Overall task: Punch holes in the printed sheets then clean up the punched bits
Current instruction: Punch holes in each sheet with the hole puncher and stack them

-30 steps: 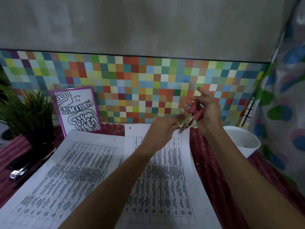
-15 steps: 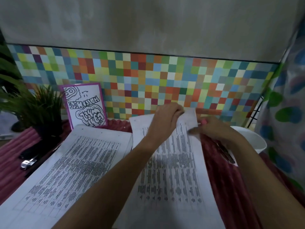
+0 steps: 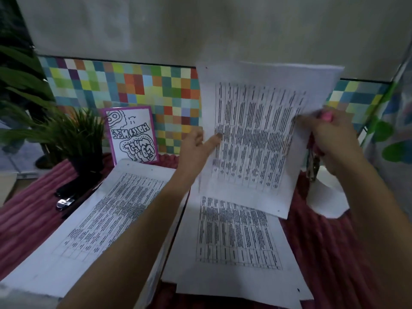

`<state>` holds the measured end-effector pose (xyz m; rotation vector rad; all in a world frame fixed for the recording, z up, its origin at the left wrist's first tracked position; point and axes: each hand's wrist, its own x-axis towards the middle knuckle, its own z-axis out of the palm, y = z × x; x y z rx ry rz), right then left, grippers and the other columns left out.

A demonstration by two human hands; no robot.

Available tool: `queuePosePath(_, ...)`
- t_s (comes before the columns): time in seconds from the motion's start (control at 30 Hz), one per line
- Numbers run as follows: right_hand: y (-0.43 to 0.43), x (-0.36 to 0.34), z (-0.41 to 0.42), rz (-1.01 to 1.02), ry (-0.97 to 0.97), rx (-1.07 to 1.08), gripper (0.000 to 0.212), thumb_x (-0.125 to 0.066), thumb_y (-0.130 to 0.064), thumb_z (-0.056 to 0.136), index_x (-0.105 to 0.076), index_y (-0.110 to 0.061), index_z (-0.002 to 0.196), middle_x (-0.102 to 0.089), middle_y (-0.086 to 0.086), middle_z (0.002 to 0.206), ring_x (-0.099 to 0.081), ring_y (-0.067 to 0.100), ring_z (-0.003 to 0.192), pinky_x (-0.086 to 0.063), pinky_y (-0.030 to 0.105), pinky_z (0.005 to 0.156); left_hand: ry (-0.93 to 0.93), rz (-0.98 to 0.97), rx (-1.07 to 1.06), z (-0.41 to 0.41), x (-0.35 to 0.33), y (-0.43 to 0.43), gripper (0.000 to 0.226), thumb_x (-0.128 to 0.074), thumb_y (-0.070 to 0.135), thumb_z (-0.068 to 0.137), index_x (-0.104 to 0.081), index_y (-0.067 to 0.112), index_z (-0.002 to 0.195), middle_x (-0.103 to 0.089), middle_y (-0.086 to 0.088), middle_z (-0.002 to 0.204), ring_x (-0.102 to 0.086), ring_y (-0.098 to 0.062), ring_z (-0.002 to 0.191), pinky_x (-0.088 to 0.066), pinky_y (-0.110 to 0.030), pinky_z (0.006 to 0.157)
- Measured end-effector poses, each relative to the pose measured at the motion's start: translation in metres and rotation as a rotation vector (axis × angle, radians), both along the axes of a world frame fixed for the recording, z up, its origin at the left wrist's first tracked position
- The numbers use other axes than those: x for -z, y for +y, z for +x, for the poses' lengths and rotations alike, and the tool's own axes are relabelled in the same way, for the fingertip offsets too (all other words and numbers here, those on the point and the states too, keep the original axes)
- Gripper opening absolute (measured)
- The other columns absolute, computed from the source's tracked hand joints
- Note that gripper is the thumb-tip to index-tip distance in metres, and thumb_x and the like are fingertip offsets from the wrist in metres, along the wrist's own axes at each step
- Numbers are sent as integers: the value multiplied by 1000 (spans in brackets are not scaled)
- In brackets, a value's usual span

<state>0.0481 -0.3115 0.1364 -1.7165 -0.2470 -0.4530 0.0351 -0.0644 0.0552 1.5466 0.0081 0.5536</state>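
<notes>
Sheet (image 3: 252, 139) held up, stack (image 3: 234, 237) below my fingers
My left hand (image 3: 196, 148) pinches its edge; my right hand (image 3: 334, 141) grips the punch (image 3: 313, 165) beside it.

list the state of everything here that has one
lifted sheet, held in the air, tilted
left hand, pinches the sheet's left edge
right hand, grips hole punch, fingers at the sheet's right edge
hole punch, nose down, open or closed unclear
right stack, lying flat
left stack, lying flat
white bowl, upright
</notes>
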Motion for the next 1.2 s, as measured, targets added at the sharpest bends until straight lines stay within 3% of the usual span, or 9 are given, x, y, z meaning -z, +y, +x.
queuePosePath(0.2,1,-4,-26,25,-98,-16,33,-64,-13,90,-61,-25,60,-61,-12,57,-59,7,57,-48,21,58,-201,106,-38,-21,-9,-2,23,-53,22,99,-50,0,101,-53,-25,87,-46,-17,73,-42,-34,66)
queuePosePath(0.3,4,10,-36,-9,-49,-19,27,-61,-13,93,-60,-24,68,-63,-18,55,-58,-3,52,-46,15,50,-133,110,23,-29,17,-7,8,-49,26,101,-51,21,106,-61,-3,103,-57,-8,92,-51,-26,83)
queuePosePath(0.43,11,15,-40,-48,-24,19,25,-62,-16,92,-54,-18,68,-53,9,65,-49,24,62,-40,35,63,-36,171,-12,-27,46,-11,18,-45,27,102,-44,12,112,-56,-18,112,-55,-18,95,-48,-33,87)
queuePosePath(0.57,24,-22,-43,-103,-139,81,15,-61,-16,85,-61,-11,71,-63,-2,61,-53,7,54,-42,23,51,-152,132,-61,-32,7,-5,4,-45,23,102,-45,23,106,-53,0,96,-49,-8,84,-43,-24,78)
queuePosePath(0.67,37,-57,-34,-116,-190,173,29,-60,-31,73,-61,-2,77,-57,31,76,-50,25,60,-44,45,55,-204,157,-103,-43,-34,18,4,-48,19,101,-46,20,104,-59,-1,100,-56,-12,90,-47,-21,79)
queuePosePath(0.77,61,-76,-28,-225,-107,158,24,-60,-35,73,-63,-12,73,-57,20,70,-57,26,58,-45,35,54,-69,174,-144,-65,-67,59,12,-53,16,97,-53,14,109,-66,-5,108,-64,-20,95,-54,-33,82)
queuePosePath(0.9,117,-58,-29,-538,111,-59,15,-58,-17,88,-60,-3,87,-54,14,75,-49,20,57,-41,22,44,247,209,-183,-105,-72,129,22,-58,8,93,-63,1,114,-70,-13,96,-66,-25,76,-54,-35,70)
queuePosePath(1.07,183,28,-34,-718,556,-345,12,-55,-8,89,-50,-9,78,-46,6,74,-43,15,54,-38,20,37,637,395,-271,-146,-12,199,16,-64,9,91,-66,-2,103,-62,-18,75,-53,-22,60,-41,-25,51)
queuePosePath(1.2,211,76,-41,-879,581,-417,11,-53,-10,91,-48,-10,81,-46,2,69,-45,16,54,-42,26,48,679,587,-364,-165,40,215,21,-71,11,85,-60,9,103,-66,-6,74,-56,-16,55,-41,-26,52)
